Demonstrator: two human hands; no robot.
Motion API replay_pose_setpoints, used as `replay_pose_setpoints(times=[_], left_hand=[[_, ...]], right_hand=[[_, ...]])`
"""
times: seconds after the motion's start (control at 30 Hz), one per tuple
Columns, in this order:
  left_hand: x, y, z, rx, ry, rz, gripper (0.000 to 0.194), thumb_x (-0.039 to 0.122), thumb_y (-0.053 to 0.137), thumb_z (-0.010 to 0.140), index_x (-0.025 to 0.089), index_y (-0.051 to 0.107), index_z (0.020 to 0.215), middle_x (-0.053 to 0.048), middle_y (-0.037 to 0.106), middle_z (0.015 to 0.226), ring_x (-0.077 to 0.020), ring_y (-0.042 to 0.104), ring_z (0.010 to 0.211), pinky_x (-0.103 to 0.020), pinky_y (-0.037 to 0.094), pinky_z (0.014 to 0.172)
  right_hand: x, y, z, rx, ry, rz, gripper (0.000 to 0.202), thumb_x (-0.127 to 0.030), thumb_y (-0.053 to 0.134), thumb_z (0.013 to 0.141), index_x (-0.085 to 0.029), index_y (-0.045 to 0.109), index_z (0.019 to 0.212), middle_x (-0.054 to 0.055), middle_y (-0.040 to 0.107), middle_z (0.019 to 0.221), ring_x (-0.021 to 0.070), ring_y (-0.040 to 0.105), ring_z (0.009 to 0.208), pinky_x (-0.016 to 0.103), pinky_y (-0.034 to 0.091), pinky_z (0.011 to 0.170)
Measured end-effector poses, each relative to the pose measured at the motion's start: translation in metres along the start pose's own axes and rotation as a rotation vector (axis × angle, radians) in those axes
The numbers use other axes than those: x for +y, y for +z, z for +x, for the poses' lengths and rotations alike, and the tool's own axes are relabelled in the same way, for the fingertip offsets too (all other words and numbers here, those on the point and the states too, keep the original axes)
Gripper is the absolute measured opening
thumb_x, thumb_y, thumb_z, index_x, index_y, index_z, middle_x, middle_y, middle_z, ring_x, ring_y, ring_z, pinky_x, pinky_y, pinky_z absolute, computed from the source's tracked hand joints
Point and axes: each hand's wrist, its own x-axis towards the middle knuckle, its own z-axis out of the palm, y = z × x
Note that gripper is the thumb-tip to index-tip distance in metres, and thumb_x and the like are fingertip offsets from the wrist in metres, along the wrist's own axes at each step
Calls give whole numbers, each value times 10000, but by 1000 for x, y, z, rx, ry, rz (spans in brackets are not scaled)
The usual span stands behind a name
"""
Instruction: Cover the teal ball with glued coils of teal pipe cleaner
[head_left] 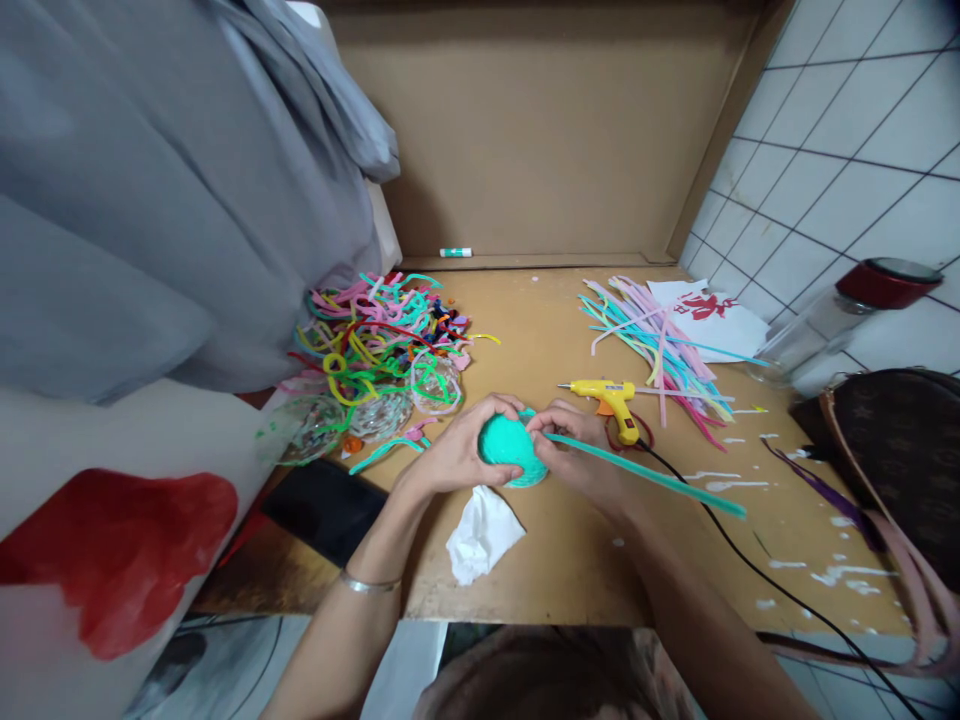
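Observation:
My left hand [459,442] is wrapped round a teal dome-shaped piece [504,447] that looks wound from pipe cleaner, thumb below and fingers above. At the dome's right edge, my right hand [571,448] pinches a teal pipe cleaner [652,474]. Its long free end slants down to the right, past my wrist. Where the pipe cleaner meets the dome is hidden by my fingertips. A crumpled white tissue [486,535] lies just below the dome. Beyond my right hand rests a yellow hot glue gun [611,400], its nozzle pointing left.
Tangled colourful pipe cleaners [367,340] heap at the left, near a black phone-like slab [328,510]. Straight pipe cleaners [660,345] lie at the right back. A glass bottle [817,325] and a brown bag [900,460] stand right. The black cord [739,560] crosses the front right.

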Motion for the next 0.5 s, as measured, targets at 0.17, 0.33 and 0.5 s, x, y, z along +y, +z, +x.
replay_pose_setpoints(times=[0.17,0.33,0.5], left_hand=[[-1,0,0,-1,-6,16,502,244,783,639,212,521,1066,-106,597,1288,-289,569,1214,-430,439,1052],[-1,1,0,-11,27,42,494,270,779,664,204,525,1083,-101,591,1250,-277,575,1189,-411,444,1036],[-1,1,0,-20,33,75,469,290,768,686,216,526,1081,-109,585,1275,-289,564,1199,-432,430,1047]], right_hand=[[0,2,-1,18,0,27,114,-191,558,696,-212,670,705,-13,596,664,104,512,558,220,388,499],[0,1,0,7,-9,32,100,-200,565,686,-213,664,689,-12,598,661,104,503,553,224,383,498],[0,1,0,5,4,32,94,-203,566,688,-215,659,689,-11,593,665,109,513,568,227,396,510]])
